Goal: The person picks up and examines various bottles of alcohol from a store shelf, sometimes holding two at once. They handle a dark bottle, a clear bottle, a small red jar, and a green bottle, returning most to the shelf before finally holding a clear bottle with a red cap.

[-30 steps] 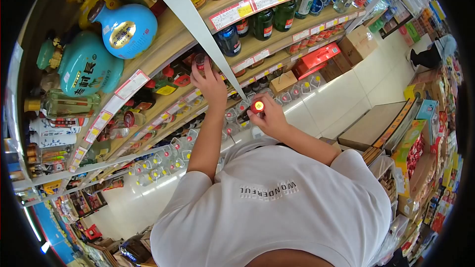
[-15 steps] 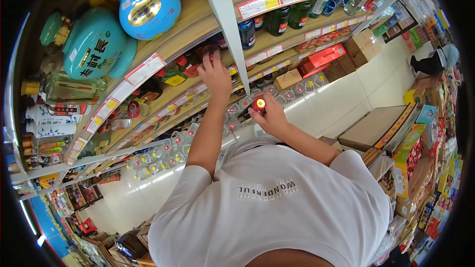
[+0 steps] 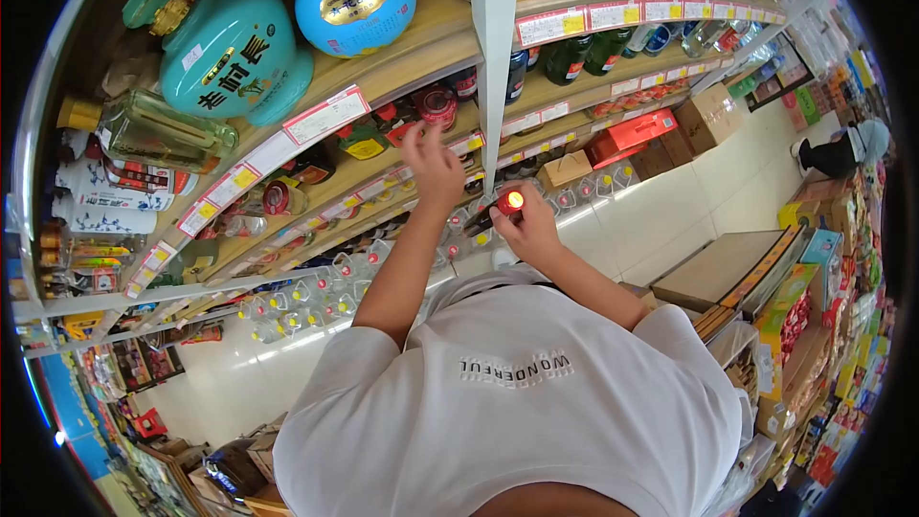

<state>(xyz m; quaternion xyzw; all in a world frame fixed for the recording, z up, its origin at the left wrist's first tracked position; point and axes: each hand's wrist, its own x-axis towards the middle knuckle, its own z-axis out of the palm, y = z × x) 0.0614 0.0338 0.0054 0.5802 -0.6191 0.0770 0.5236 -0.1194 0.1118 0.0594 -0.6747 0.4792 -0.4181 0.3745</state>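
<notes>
1. Gripping a dark bottle [image 3: 480,221] near its red cap [image 3: 511,201] with the right hand [image 3: 529,232], likely for steadiness, holding it beyond the shelf's [image 3: 465,124] front edge.
2. Holding the left hand [image 3: 436,169] open beside a red-lidded jar [image 3: 437,105] near that edge, likely allowing finger room; being unable to tell about contact.

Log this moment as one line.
left hand: open, near red-lidded jar | right hand: grip closed on red-capped bottle | left contact: unclear

Wears a loose white T-shirt [image 3: 517,431] with short, wide sleeves [image 3: 330,364] and a round neckline, bearing dark capital letters [image 3: 514,370] that read "WONDERFUL" across the front, bordered by paler lettering.
</notes>
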